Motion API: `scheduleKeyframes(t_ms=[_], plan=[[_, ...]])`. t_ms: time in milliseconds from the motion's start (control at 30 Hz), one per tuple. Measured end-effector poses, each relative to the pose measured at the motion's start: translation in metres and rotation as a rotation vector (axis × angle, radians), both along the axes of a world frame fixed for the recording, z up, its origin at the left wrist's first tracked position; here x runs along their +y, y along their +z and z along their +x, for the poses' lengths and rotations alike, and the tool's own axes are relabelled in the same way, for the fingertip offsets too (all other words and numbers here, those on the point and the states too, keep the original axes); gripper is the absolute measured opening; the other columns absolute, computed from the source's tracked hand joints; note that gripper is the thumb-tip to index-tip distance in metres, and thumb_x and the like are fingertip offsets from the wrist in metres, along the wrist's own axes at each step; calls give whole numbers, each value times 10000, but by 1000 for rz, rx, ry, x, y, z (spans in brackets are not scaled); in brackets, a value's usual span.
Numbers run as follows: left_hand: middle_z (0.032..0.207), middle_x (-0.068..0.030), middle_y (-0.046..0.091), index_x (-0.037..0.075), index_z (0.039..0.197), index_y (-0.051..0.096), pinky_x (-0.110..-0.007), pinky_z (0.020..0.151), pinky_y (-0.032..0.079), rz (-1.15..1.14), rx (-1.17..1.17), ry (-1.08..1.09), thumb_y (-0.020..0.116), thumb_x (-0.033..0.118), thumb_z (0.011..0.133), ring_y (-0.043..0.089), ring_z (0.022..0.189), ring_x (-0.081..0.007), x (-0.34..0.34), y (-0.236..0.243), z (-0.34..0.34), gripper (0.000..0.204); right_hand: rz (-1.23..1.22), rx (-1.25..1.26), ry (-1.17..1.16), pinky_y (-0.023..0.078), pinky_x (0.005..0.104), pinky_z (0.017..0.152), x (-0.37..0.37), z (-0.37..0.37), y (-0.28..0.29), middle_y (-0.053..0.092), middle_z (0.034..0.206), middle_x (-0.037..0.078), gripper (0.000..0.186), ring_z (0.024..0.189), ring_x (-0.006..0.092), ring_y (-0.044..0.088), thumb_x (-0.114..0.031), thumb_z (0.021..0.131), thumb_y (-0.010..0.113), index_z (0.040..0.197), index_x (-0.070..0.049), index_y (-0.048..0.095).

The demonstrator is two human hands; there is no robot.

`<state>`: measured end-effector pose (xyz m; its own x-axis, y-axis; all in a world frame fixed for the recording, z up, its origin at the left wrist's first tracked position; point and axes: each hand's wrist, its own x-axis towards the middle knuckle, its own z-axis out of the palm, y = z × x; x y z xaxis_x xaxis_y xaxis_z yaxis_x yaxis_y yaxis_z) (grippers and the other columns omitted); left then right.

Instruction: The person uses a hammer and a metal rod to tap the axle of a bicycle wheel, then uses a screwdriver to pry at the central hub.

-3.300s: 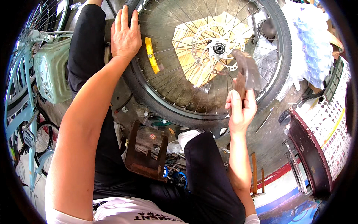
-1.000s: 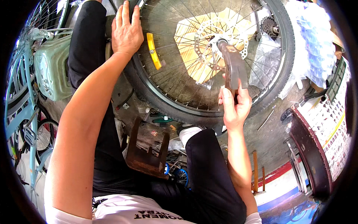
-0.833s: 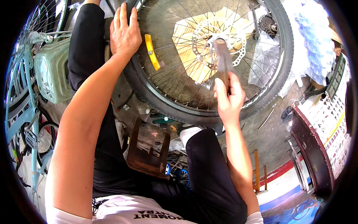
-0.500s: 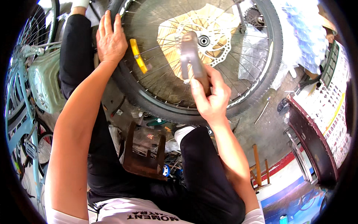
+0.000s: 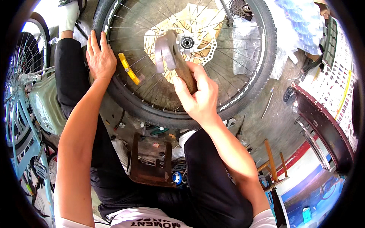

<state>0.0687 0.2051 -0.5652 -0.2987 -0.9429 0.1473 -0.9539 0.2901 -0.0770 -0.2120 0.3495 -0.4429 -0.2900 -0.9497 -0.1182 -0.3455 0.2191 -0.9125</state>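
A bicycle wheel with a black tyre point(image 5: 159, 121) lies flat before me, its silver hub point(image 5: 186, 42) and disc brake rotor point(image 5: 211, 53) facing up. My left hand point(image 5: 101, 60) rests with fingers stretched out on the tyre's left side. In my right hand point(image 5: 201, 93) is a claw hammer point(image 5: 166, 51), gripped by its wooden handle and held over the spokes, just left of the hub. Whether the hammer touches the wheel I cannot tell. A yellow reflector point(image 5: 128, 68) is fixed among the left spokes. Tan cardboard-like sheet point(image 5: 152, 42) shows under the hub.
A cassette of sprockets point(image 5: 241, 8) and a clear plastic bag point(image 5: 243, 47) appear through and beyond the spokes. A light blue bicycle point(image 5: 33, 150) stands at left. Between my legs is a low brown wooden stool point(image 5: 148, 175). A dark brown bench point(image 5: 323, 127) stands right.
The view has shifted, so the wheel appears farther left. Relative to the hub, the hammer head has moved slightly left and nearer, and is less blurred. My left hand stays on the tyre.
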Motion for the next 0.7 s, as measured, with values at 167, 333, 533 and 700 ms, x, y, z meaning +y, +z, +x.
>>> scheduleKeyframes(t_ms=[167,333,533,700], plan=[[1644,-217,336,94,1537,454,-512,1173,355,-7,-22,0,535,179,1018,358,1488,-420,-1,2,2,532,197,-17,-26,552,362,643,5,-1,-14,729,830,162,305,700,273,732,-239,937,753,1138,-22,677],[1623,-207,378,93,1490,522,-508,1149,379,-32,-27,-3,565,191,997,381,1480,-405,0,0,1,505,97,-11,2,557,358,659,-5,-3,0,733,836,171,327,716,282,738,-221,934,754,1161,0,672],[1614,-205,392,93,1487,526,-507,1143,386,-45,-18,-11,570,189,994,387,1474,-401,1,0,1,505,165,-26,-22,550,334,650,-6,-12,0,730,803,145,338,704,228,737,-232,933,754,1171,-5,679],[1609,-207,397,91,1482,530,-500,1139,393,-62,-32,-19,576,198,992,397,1466,-400,-1,-2,4,503,83,17,-5,559,347,659,-2,-8,-8,736,830,149,339,709,255,738,-241,920,767,1163,-20,683]])
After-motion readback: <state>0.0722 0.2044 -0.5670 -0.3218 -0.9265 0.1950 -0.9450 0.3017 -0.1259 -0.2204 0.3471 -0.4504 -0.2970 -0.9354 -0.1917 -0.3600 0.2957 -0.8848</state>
